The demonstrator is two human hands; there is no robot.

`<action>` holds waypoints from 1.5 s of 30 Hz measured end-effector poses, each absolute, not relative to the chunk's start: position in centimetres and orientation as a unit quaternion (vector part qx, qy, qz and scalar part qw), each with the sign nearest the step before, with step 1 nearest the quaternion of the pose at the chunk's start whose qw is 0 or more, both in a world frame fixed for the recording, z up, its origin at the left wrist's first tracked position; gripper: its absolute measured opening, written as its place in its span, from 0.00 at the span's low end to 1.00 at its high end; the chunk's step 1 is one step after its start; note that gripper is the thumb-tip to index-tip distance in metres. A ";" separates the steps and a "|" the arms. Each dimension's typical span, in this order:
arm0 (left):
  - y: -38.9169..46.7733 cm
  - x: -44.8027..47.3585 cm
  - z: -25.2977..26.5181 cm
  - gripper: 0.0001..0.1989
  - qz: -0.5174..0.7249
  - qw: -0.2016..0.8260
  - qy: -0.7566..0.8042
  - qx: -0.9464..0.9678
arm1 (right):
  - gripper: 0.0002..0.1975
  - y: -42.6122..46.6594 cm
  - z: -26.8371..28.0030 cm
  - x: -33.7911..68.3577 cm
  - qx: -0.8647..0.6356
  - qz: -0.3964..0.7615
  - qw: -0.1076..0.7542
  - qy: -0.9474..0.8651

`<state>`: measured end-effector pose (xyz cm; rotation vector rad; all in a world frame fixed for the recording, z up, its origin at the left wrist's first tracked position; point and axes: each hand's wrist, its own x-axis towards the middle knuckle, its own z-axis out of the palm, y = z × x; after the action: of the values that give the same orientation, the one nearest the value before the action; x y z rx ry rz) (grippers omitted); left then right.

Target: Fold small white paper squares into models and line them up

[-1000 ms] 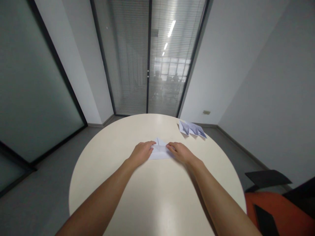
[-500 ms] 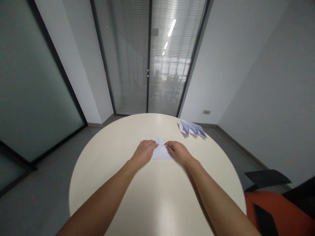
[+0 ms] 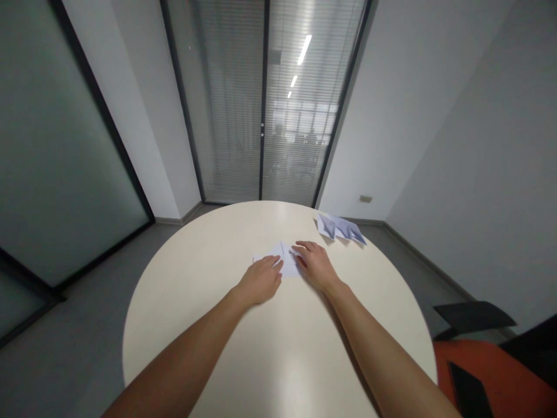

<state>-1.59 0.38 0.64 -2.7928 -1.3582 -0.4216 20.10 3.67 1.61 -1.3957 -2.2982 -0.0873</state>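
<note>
A sheet of white paper (image 3: 289,268), folded to a point at its far end, lies on the round cream table. My left hand (image 3: 261,280) rests over its left part, fingers stretched out and lying flat on it. At the right side of the sheet is my right hand (image 3: 317,264), its fingers apart and the fingertips at the paper's edge. Both hands hide portions of the sheet, so its full outline does not show.
Several folded paper pieces (image 3: 342,227) stand near the table's far right edge. An orange chair (image 3: 491,371) with black armrests is at the lower right. Beyond the round table (image 3: 195,249) are glass panels with blinds (image 3: 235,116).
My left hand has shifted nearer to me and flattened on the paper, uncovering its left corner. The right hand's fingers have loosened from the sheet and spread.
</note>
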 end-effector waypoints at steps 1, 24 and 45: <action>0.4 -1.5 0.4 0.24 -0.130 -0.003 -0.435 -0.891 | 0.19 3.5 1.5 19.7 -0.488 -0.024 0.234 -0.841; 0.4 -1.6 0.0 0.33 -0.076 -0.070 -0.494 -0.863 | 0.37 2.7 0.7 20.0 -0.564 0.070 0.098 -0.817; 0.1 -1.0 0.2 0.31 -0.127 0.015 -0.576 -0.807 | 0.33 3.0 0.5 20.8 -0.537 0.095 0.091 -0.833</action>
<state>-0.97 0.10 0.17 -2.5115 -1.7933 -0.3941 20.77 2.97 0.53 -1.5962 -2.4765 0.2834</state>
